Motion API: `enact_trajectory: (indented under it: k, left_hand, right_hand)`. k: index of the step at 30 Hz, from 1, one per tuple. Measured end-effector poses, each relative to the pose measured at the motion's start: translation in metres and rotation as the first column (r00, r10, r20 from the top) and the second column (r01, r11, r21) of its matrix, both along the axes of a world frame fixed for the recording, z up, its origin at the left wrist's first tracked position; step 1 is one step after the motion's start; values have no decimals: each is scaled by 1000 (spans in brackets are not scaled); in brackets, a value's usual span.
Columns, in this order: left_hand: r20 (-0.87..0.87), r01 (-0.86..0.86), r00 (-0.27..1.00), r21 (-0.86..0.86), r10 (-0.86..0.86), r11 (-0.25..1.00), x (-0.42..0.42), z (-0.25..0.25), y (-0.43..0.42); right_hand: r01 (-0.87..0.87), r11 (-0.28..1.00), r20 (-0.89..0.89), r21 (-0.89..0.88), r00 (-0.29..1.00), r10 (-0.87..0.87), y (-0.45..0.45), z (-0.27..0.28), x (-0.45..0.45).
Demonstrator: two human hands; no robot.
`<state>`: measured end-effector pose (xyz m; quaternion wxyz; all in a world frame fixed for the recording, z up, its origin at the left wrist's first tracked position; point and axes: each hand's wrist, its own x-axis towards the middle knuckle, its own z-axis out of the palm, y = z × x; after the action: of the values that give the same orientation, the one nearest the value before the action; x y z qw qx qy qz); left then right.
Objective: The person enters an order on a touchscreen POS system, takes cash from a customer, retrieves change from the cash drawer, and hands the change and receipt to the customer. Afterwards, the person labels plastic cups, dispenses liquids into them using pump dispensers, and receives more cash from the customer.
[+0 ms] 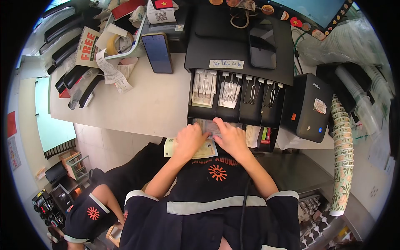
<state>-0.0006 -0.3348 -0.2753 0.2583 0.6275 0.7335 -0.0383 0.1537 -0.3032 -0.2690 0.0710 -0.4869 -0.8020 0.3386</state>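
A black cash drawer (235,115) stands pulled out in front of me, with several wire clips over its note slots. My left hand (189,141) is closed on banknotes (169,147), yellowish-green and pale blue, which stick out below it at the drawer's front edge. Close beside it, my right hand (231,139) reaches over the front compartments, index finger and thumb bent inward. Between the two hands lies a blurred, pale paper-like piece (211,128). Whatever the right fingertips grip is too blurred to name. Clipped banknotes (204,89) fill the leftmost slot.
A phone (157,53) leans at the back of the counter (121,102). Another dark phone (262,48) lies on the drawer housing. A black printer (307,107) and stacked patterned cups (342,166) are to the right. A co-worker (100,204) bends at the lower left.
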Motion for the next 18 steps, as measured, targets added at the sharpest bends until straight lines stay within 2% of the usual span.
enact_trajectory:
  k: [5, 9, 12, 15, 18]
  left_hand:
    - [-24, -10, 1000, -40, 9, 999, 6, 1, 1]
    - [19, -11, 1000, 13, 11, 1000, 5, -5, -4]
    - [46, -24, 999, 46, 22, 999, 4, -7, -6]
    - [123, -71, 991, 135, 54, 988, 2, -9, -9]
    - [327, -250, 927, 166, 186, 954, 0, 2, -9]
  right_hand:
    - [-81, 983, 75, 166, 995, 69, -7, -6, 3]
    - [-125, 985, 260, 119, 961, 91, -18, -10, 6]
    - [-177, 975, 246, 135, 959, 140, -15, -18, 12]
    - [-229, 944, 83, 237, 973, 215, -10, -18, 21]
    - [-233, 947, -19, 223, 970, 243, -3, -11, 30]
